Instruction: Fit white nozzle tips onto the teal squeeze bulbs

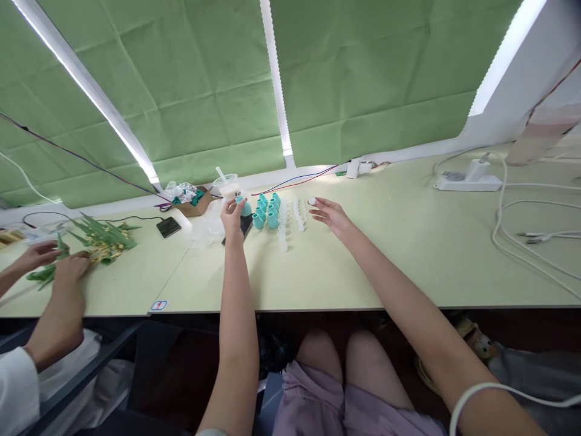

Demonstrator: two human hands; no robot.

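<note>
My left hand [232,219] is closed round a small turquoise bottle [246,208], held above a dark phone [246,226] that lies on the table. Between my hands stand two rows of similar turquoise bottles [272,219]. Just right of them lie rows of small translucent white pieces [284,227]. Over the table to their right, my right hand [331,215] pinches a small round white piece [311,201] between thumb and forefinger, its other fingers loosely bent.
Left of me a co-worker's hands [68,260] handle green leafy pieces [106,239]. A cup with a straw [226,183], plastic bags [206,227], a cardboard box [195,206] and another phone [168,227] are nearby. A power strip [469,183] and white cables [503,227] lie at right.
</note>
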